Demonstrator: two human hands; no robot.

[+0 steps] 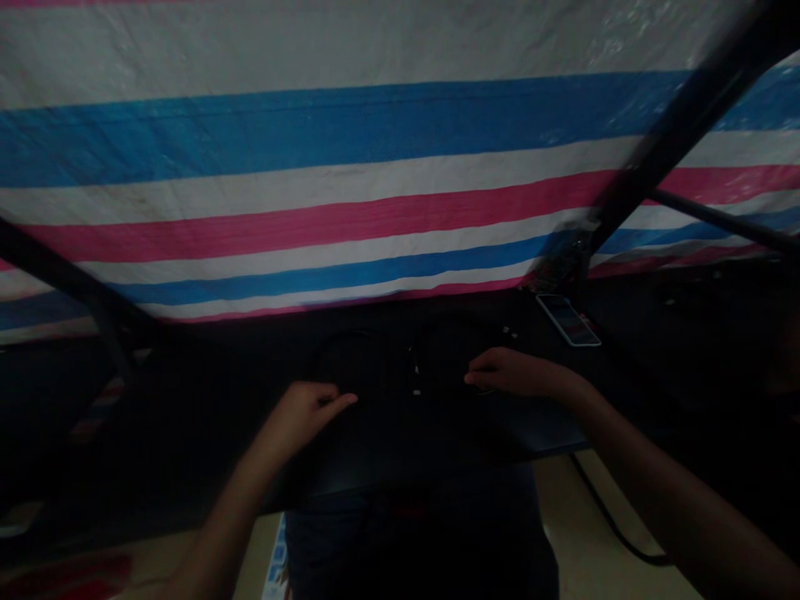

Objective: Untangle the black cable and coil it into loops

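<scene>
A thin black cable (355, 332) lies in loops on the dark tabletop (400, 442), hard to tell from the surface in the dim light. My left hand (316, 408) is at the near side of the left loop, its fingers curled and its thumb stretched to the right. What it holds, if anything, is lost in shadow. Farther right, my right hand (509, 372) pinches at the near right side of the other loop, apparently on the cable. A small pale piece (417, 392) shows between the hands, possibly a connector end.
A phone (568, 320) lies at the back right, near some small white bits (509, 332) and a clear plastic bag (562, 258). Black slanted frame bars (681, 125) stand on both sides. Behind the table hangs a striped plastic sheet (350, 200).
</scene>
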